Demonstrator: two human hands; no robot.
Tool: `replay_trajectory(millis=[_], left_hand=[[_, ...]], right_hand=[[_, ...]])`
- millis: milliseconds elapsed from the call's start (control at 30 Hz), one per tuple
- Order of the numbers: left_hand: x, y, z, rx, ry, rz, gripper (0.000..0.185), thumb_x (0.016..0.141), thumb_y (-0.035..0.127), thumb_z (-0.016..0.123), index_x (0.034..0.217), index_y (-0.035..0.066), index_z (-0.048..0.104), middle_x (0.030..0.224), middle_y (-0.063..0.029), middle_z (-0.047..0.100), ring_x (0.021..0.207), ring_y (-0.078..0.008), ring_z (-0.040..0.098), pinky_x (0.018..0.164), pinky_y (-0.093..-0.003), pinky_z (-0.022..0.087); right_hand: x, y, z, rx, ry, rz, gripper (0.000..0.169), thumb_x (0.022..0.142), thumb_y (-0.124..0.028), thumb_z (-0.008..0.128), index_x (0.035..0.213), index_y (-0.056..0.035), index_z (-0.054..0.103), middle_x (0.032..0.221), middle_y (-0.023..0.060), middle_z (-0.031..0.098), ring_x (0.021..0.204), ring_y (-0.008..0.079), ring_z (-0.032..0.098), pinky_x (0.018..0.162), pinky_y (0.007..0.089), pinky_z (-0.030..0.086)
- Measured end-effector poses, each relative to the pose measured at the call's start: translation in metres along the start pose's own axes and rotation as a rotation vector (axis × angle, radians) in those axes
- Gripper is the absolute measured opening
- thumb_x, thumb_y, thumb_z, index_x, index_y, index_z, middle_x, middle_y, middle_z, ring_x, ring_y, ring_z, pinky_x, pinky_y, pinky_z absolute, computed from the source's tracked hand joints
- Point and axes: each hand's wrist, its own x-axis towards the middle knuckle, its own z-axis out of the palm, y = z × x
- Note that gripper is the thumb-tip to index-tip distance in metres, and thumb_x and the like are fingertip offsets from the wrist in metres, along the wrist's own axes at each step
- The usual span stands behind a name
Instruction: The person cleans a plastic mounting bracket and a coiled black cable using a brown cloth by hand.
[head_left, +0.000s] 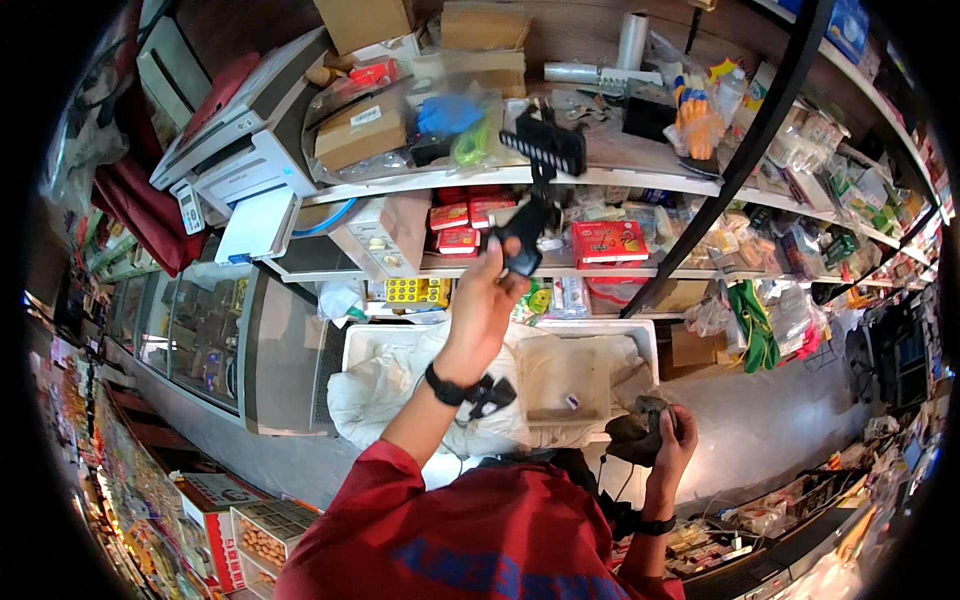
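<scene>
My left hand (480, 315) reaches forward with its fingers around the lower end of a black device, which looks like a phone holder (529, 217). Its ridged, clamp-like head (551, 146) stands in front of the upper shelf's edge. My right hand (677, 435) grips a dark drawstring pouch (637, 435) low on the right, its cords dangling. In front of me is a white foam box (643, 337). It holds a white sack (427, 390) and a translucent plastic bin (564, 367) with a small packet inside.
Shelves (637, 178) ahead carry cardboard boxes (360, 131), orange-and-blue gloves (696, 112) and red boxes (609, 241). A printer (259, 165) stands at left above a glass-topped freezer (277, 360). A black post (727, 180) slants at right. Eggs (261, 541) sit in a rack behind left.
</scene>
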Motion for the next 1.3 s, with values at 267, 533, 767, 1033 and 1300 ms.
replay_trajectory(millis=[267, 533, 767, 1033, 1300], left_hand=[[0.089, 0.020, 0.034, -0.004, 0.080, 0.233, 0.029, 0.102, 0.029, 0.056, 0.110, 0.002, 0.061, 0.091, -0.0042, 0.061, 0.078, -0.0132, 0.058, 0.074, -0.0248, 0.052], [0.142, 0.004, 0.054, 0.087, 0.020, 0.209, 0.031, 0.100, 0.032, 0.058, 0.107, 0.002, 0.061, 0.091, -0.0052, 0.063, 0.075, -0.0129, 0.057, 0.069, -0.0250, 0.051], [0.175, -0.021, 0.059, 0.054, 0.058, 0.214, 0.031, 0.101, 0.032, 0.056, 0.108, 0.002, 0.060, 0.091, -0.0110, 0.065, 0.073, -0.0165, 0.059, 0.069, -0.0257, 0.052], [0.189, -0.027, 0.050, 0.063, 0.110, 0.216, 0.029, 0.101, 0.030, 0.056, 0.103, 0.001, 0.062, 0.094, -0.0121, 0.065, 0.081, -0.0186, 0.064, 0.069, -0.0250, 0.055], [0.185, -0.034, 0.040, -0.041, 0.279, 0.216, 0.018, 0.094, 0.014, 0.068, 0.095, -0.001, 0.059, 0.098, -0.0064, 0.061, 0.087, -0.0179, 0.064, 0.074, -0.0214, 0.060]], right_hand=[[0.011, -0.050, -0.038, 0.019, 0.086, -0.043, 0.012, 0.093, -0.009, 0.064, 0.102, -0.0009, 0.064, 0.096, 0.0004, 0.062, 0.089, 0.0107, 0.055, 0.083, 0.0253, 0.044], [0.059, -0.014, -0.067, 0.086, 0.066, -0.075, 0.012, 0.092, -0.006, 0.067, 0.103, -0.0015, 0.064, 0.097, -0.0002, 0.063, 0.090, 0.0100, 0.056, 0.083, 0.0245, 0.044], [0.069, -0.035, -0.058, 0.067, -0.009, -0.073, 0.015, 0.091, -0.005, 0.067, 0.106, -0.0013, 0.063, 0.099, -0.0003, 0.063, 0.091, 0.0100, 0.056, 0.085, 0.0247, 0.043], [0.081, -0.024, -0.073, 0.086, -0.001, -0.071, 0.012, 0.091, -0.003, 0.067, 0.102, -0.0022, 0.063, 0.097, -0.0007, 0.062, 0.091, 0.0100, 0.056, 0.084, 0.0244, 0.043], [0.095, -0.006, -0.084, 0.079, 0.039, -0.064, 0.013, 0.090, -0.003, 0.068, 0.103, -0.0027, 0.064, 0.098, -0.0002, 0.063, 0.092, 0.0108, 0.057, 0.084, 0.0253, 0.044]])
